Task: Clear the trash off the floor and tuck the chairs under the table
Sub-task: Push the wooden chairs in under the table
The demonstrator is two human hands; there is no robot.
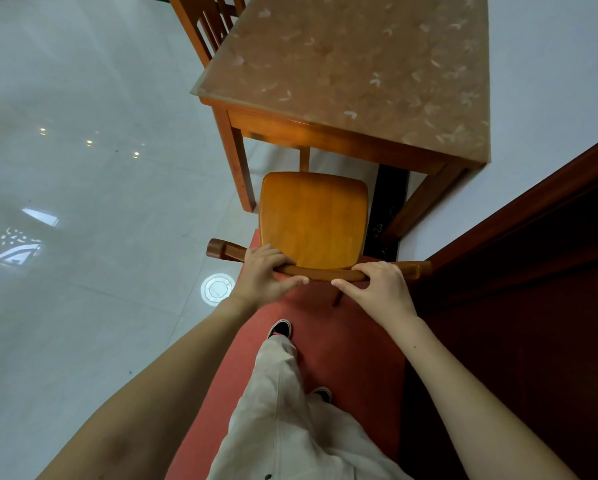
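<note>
Both hands, left (pixel 264 273) and right (pixel 377 289), clasp chair (pixel 313 220) backrest by table (pixel 359 71).

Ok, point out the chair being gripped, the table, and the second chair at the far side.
Gripped chair (pixel 313 216), head view, middle of its seat.
Table (pixel 359 64), head view, bare part of its top.
Second chair (pixel 195 22), head view, its backrest frame.

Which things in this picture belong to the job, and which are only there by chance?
Belong to the job:
- near chair, top rail held by left hand and right hand
- table
- second chair at the table's far side

Only there:
- red mat
- dark wooden door
- round floor fitting
</note>
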